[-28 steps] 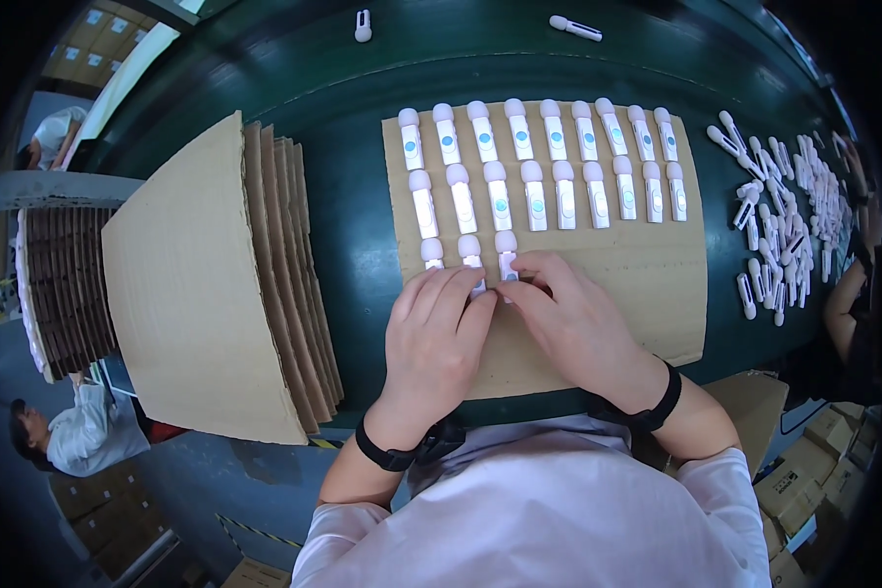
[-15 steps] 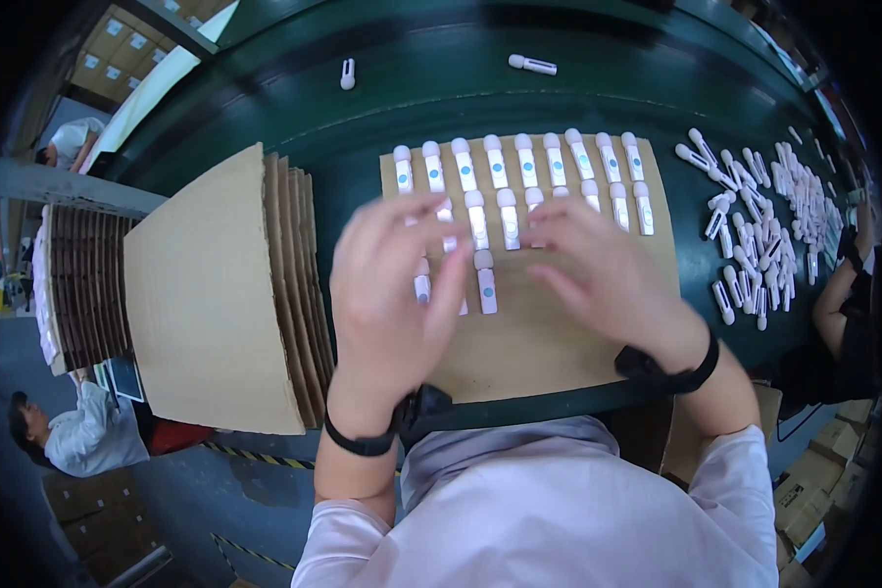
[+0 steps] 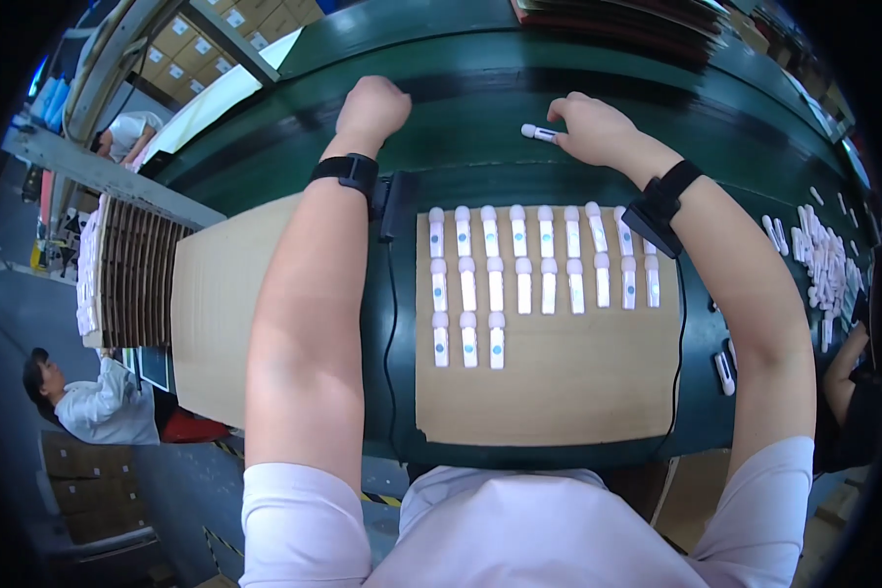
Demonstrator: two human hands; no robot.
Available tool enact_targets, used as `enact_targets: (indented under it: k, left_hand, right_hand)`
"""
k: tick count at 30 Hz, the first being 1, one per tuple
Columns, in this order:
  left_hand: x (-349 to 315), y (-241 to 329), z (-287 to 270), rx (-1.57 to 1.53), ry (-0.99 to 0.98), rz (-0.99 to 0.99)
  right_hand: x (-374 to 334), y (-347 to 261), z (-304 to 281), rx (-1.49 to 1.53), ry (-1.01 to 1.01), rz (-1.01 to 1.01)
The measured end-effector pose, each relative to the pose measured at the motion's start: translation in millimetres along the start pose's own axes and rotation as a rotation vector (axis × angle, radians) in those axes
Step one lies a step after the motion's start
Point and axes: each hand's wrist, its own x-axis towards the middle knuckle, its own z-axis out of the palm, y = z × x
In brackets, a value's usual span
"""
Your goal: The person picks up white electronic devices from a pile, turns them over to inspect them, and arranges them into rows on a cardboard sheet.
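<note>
Far out on the green table, my left hand [image 3: 374, 110] is closed with its fingers curled under, so whatever it holds is hidden. My right hand [image 3: 598, 129] reaches to a small white wand with a rounded pale-pink head [image 3: 539, 132]. Its thumb and forefinger are apart at the wand's right end. Between my forearms lies a cardboard sheet [image 3: 559, 402]. On it similar wands stand in rows, heads away from me: two long rows and a short third row [image 3: 468, 343] of three at the left. Several carry a blue dot.
A loose pile of wands [image 3: 825, 260] lies on the right of the green table [image 3: 451, 127]. Stacked cardboard [image 3: 220, 304] stands at the left, partly behind my left arm. A person in white [image 3: 103, 407] is at the left, and another person's arm [image 3: 846, 367] shows at the right.
Both hands have moved from above the cardboard sheet to the far part of the table. The left has closed where a loose wand lay; the right has reached the other one. The view has shifted.
</note>
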Motion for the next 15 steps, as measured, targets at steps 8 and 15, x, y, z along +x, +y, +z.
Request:
enact_targets:
  k: [8, 15]
  left_hand:
    - [31.3, -55.6, 44.2, 0.447, -0.154, -0.215]
    - [19.9, -63.6, 52.3, 0.396, -0.059, -0.348]
  right_hand:
    - [38.1, 5.2, 30.4, -0.091, -0.116, 0.001]
    - [53.7, 6.5, 33.1, 0.029, -0.136, -0.116]
